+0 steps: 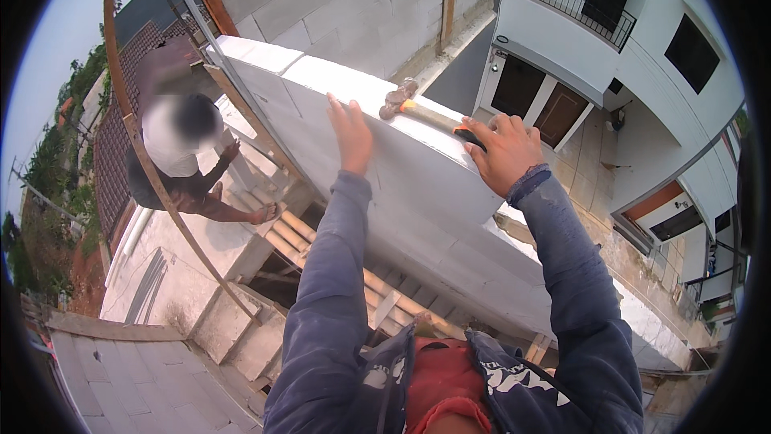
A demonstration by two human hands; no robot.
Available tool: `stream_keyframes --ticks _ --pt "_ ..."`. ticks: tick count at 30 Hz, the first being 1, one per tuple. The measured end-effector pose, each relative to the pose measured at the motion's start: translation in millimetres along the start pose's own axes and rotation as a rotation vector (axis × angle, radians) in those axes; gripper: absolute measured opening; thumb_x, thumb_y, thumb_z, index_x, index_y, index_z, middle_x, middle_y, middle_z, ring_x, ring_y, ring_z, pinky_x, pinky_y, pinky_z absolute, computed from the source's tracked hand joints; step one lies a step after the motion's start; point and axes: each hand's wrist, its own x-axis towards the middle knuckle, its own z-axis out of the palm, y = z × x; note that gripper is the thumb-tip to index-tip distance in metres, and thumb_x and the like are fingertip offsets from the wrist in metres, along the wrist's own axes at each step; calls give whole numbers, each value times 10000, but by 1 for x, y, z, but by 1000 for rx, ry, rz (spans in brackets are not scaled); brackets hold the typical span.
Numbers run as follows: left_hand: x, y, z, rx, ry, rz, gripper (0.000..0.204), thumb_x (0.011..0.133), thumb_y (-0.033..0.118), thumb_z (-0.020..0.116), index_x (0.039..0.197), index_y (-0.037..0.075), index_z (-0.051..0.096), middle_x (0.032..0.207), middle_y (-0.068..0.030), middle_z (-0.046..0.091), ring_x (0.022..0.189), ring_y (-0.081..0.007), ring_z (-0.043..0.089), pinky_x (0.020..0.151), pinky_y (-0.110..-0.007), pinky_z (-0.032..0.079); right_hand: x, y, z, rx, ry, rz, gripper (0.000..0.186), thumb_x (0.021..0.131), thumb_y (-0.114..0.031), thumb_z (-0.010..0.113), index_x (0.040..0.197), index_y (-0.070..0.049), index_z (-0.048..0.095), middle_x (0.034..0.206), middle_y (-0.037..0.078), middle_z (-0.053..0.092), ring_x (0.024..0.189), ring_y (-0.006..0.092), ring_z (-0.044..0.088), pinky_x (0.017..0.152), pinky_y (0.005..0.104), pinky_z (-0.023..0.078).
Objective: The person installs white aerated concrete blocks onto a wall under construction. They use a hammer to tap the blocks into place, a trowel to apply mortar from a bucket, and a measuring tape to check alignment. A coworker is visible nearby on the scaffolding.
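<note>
Fingers of right hand (pixel 506 153) seemingly hide hammer (pixel 426 115) grip.

The left hand (pixel 351 135) lies flat on the top edge of a large white block (pixel 401 153), while the right hand (pixel 506 151) grips the handle of a rubber mallet (pixel 418 109) lying on the block's top. Below left, another person (pixel 189 157) stands on what seems a wooden scaffold (pixel 321 249).

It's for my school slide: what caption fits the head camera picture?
A person's right hand holds a hammer on a white block, left hand steadying it.
</note>
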Motion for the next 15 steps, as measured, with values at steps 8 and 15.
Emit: stream_keyframes --ticks 8,15 --pt "7 -14 -6 70 -13 -51 767 1162 467 349 1730 78 9 1793 -209 79 1654 -346 141 1325 -432 173 -134 -18 -19 259 360 -81 427 812 -146 820 1233 -120 752 1147 106 640 1109 339 621 1060 528 455" --pt "11 -25 5 15 -35 -103 812 1126 576 350 1740 212 -36 1802 -172 72 1645 -412 133 1266 -604 219 -294 2 87 671 -214 76 276 850 -130 771 1124 -94 765 1012 115 718 998 322 699 912 453 550"
